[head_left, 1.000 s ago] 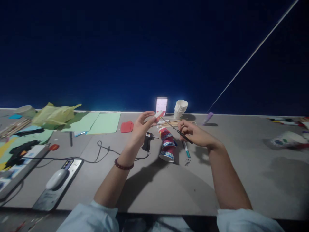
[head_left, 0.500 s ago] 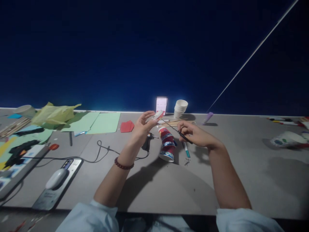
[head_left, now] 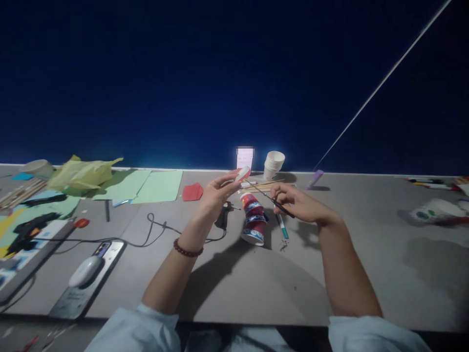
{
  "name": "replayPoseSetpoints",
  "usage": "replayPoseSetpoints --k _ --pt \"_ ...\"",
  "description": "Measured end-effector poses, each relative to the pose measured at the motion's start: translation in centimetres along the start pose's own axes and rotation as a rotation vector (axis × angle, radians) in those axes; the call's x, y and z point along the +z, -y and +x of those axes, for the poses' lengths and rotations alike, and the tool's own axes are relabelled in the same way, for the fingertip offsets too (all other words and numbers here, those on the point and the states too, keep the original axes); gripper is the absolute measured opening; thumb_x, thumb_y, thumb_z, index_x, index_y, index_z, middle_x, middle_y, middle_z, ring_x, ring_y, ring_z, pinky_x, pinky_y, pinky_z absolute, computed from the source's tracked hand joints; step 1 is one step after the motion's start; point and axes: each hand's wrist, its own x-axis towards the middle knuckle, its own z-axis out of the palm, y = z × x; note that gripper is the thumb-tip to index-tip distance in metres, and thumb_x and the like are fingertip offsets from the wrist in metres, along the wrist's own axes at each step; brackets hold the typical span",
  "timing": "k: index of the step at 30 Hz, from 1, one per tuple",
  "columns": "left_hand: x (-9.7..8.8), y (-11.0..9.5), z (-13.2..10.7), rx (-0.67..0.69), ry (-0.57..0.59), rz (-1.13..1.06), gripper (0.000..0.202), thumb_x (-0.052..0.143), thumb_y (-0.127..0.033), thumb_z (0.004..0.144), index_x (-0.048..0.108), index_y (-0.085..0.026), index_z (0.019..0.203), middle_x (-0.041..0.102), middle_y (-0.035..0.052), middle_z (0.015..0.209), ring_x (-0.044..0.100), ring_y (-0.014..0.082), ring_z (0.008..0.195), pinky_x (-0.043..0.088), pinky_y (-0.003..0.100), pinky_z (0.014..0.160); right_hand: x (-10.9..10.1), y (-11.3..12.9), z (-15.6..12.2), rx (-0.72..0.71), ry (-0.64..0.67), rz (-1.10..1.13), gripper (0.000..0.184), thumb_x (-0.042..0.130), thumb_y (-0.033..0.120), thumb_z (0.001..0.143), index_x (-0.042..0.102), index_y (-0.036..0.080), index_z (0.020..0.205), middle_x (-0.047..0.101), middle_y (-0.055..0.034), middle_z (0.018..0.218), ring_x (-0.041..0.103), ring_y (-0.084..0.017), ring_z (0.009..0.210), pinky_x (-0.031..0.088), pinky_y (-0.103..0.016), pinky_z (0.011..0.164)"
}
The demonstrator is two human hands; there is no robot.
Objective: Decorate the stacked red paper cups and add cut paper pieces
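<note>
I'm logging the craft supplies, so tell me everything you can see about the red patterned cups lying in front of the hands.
The red patterned cups look like paper cups nested into a short stack, red with blue and white bands. The stack lies on its side on the grey table, white rim toward the camera, base pointing away. It sits between the left hand and the right hand, below both; neither touches it. A teal marker lies just to its right, a black glue gun to its left.
</note>
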Motion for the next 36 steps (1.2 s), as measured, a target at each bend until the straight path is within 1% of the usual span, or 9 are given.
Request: replayPoseSetpoints --k 3,6,11,14,18,21,28,33,36 --pt "-0.4 0.1 0.1 0.007 -0.009 0.038 0.020 0.085 -0.022 0.059 0.075 -0.020 0.077 0.072 0.0082 0.114 0.069 0.0219 0.101 0.053 0.039 0.093 -0.2 -0.1 -0.2 0.004 0.018 -0.002 0.030 0.071 0.036 0.080 0.047 0.024 0.093 0.039 0.0097 0.058 0.037 -0.009 0.054 0.032 -0.023 0.053" --pt "-0.9 0.0 0.0 0.003 0.033 0.088 0.019 0.085 -0.022 0.060 0.076 -0.021 0.077 0.070 0.0079 0.119 0.068 0.0211 0.101 0.054 0.038 0.092 -0.6 -0.4 -0.4 0.013 0.035 -0.021 0.031 0.070 0.040 0.081 0.047 0.024 0.093 0.038 0.0100 0.058 0.035 -0.009 0.054 0.031 -0.023 0.052" --pt "-1.3 -0.2 0.0 -0.035 0.089 0.110 0.021 0.084 -0.021 0.061 0.077 -0.022 0.081 0.070 0.0086 0.120 0.069 0.0207 0.099 0.055 0.037 0.089 -0.8 -0.6 -0.5 0.023 0.064 -0.032 0.031 0.068 0.043 0.083 0.046 0.023 0.093 0.041 0.0090 0.059 0.038 -0.009 0.055 0.033 -0.024 0.053" --pt "-1.3 0.0 0.1 -0.042 0.064 0.117 0.022 0.084 -0.021 0.061 0.077 -0.021 0.082 0.071 0.0088 0.116 0.069 0.0195 0.093 0.055 0.037 0.087 -0.9 -0.6 -0.5 0.030 0.072 -0.033 0.033 0.070 0.042 0.082 0.046 0.023 0.094 0.044 0.0082 0.060 0.041 -0.010 0.059 0.035 -0.024 0.055" --pt "-1.1 0.1 0.0 -0.055 0.032 0.132 0.027 0.084 -0.023 0.061 0.078 -0.020 0.087 0.074 0.0082 0.106 0.069 0.0184 0.090 0.054 0.035 0.087 -0.8 -0.8 -0.4 0.060 0.054 -0.040 0.035 0.071 0.043 0.081 0.046 0.023 0.094 0.044 0.0087 0.060 0.038 -0.010 0.057 0.033 -0.023 0.054" --pt "-1.1 0.2 -0.1 -0.048 0.022 0.141 0.029 0.085 -0.023 0.060 0.078 -0.021 0.089 0.074 0.0067 0.104 0.068 0.0166 0.088 0.053 0.034 0.087 -0.7 -0.8 -0.3 0.048 0.056 -0.036 0.034 0.070 0.044 0.081 0.045 0.023 0.094 0.043 0.0089 0.060 0.038 -0.009 0.057 0.033 -0.022 0.053" --pt "-1.4 0.1 -0.1 -0.012 0.055 0.154 0.026 0.085 -0.023 0.062 0.077 -0.022 0.087 0.071 0.0068 0.115 0.068 0.0168 0.091 0.055 0.033 0.085 -0.6 -0.3 -0.5 0.027 0.030 -0.077 0.029 0.068 0.040 0.084 0.046 0.023 0.093 0.028 0.0107 0.060 0.028 -0.008 0.054 0.027 -0.021 0.051" --pt "-1.3 -0.1 -0.1 -0.001 0.051 0.174 0.024 0.085 -0.022 0.059 0.077 -0.019 0.081 0.069 0.0093 0.118 0.067 0.0201 0.098 0.056 0.034 0.085 -0.7 -0.2 -0.9 0.017 0.043 -0.128 0.028 0.066 0.041 0.085 0.047 0.023 0.095 0.032 0.0096 0.062 0.033 -0.009 0.056 0.031 -0.021 0.052" --pt "-1.2 -0.2 0.0 0.005 0.030 0.201 0.022 0.085 -0.020 0.057 0.077 -0.017 0.077 0.069 0.0116 0.118 0.067 0.0212 0.098 0.056 0.035 0.085 -0.8 -0.1 -1.1 0.025 0.046 -0.164 0.027 0.065 0.041 0.086 0.048 0.023 0.095 0.033 0.0096 0.060 0.034 -0.009 0.055 0.032 -0.021 0.052"
